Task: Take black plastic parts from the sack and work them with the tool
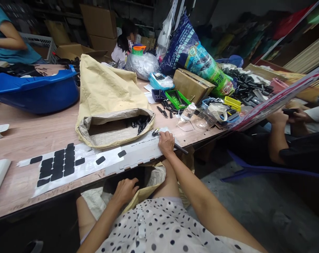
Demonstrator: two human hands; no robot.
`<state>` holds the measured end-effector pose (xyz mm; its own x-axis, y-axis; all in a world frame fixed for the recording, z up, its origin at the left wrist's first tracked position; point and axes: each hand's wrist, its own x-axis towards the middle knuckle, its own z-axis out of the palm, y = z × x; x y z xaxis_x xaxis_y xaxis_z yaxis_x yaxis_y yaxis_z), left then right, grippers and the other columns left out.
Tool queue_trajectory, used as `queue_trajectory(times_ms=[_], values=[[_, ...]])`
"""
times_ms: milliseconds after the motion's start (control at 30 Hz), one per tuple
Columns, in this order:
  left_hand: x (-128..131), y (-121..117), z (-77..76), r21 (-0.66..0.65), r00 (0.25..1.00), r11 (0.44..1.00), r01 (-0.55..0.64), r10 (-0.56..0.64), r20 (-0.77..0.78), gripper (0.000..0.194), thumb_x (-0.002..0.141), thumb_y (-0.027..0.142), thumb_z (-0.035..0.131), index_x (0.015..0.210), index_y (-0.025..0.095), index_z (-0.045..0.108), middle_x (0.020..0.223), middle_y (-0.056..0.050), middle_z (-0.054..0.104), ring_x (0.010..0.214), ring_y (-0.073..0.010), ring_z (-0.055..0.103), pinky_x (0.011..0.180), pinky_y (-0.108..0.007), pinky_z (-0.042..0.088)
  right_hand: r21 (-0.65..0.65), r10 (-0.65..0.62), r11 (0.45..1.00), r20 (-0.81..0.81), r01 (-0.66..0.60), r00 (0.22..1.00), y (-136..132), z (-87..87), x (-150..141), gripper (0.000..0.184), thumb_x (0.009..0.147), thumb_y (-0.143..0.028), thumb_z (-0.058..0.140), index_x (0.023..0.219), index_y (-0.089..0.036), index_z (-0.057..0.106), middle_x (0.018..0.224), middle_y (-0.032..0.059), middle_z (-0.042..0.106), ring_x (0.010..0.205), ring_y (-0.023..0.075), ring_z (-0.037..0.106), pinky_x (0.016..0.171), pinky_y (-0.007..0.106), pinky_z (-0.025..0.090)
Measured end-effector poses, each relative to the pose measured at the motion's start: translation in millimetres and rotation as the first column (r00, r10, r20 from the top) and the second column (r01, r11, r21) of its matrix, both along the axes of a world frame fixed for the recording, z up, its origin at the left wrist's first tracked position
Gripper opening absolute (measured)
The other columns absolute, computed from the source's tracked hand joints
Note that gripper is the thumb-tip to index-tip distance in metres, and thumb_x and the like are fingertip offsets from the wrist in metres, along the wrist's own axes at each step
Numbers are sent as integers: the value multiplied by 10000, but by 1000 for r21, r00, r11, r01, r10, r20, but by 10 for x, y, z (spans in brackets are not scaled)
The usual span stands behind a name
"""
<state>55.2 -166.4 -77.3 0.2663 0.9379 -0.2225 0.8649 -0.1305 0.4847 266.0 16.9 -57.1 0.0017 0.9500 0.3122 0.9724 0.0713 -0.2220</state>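
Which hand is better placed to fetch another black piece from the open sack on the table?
Probably the right hand: it rests on the table edge beside the sack. The left hand is below the table.

A cluttered small workshop: a long wooden worktable (pixel 30 133) piled with black plastic parts (pixel 243 86), sorting trays (pixel 177 99), sacks (pixel 109 102) and cardboard boxes (pixel 98 21), with several people seated around it working

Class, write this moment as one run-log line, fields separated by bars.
right hand: grips black-handled tool at table edge | left hand: in sack on lap | open sack of black parts on table
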Motion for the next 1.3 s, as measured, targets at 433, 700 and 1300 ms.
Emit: queue_trajectory(times_ms=[433,700,1300], values=[[-104,2245,973,-114,419,464,-878,863,283,191,734,333,704,709,157,634,987,-185,715,1029,-352,666,871,-466,524,10,6,1000,-29,-6,1000,4,-15,-8,274,957,-189,516,1166,-191,693,1028,124,578,965,255,452,803,355,333],[-155,2288,996,-172,352,401,-900,900,258,224,691,354,771,712,166,651,912,-142,708,933,-308,670,814,-434,517,-32,4,999,-39,-5,999,-6,55,-17,278,953,-181,528,1177,-194,692,1057,125,591,982,257,464,818,361,340],[-215,1108,422,376,966,894,-244,190,174,225,791,366,725,969,230,733,933,-50,654,935,-225,577,842,-330,476,-5,1,1000,-40,-1,999,-1,15,-20,268,966,-178,506,1165,-191,685,1064,127,580,987,252,451,820,358,332]])
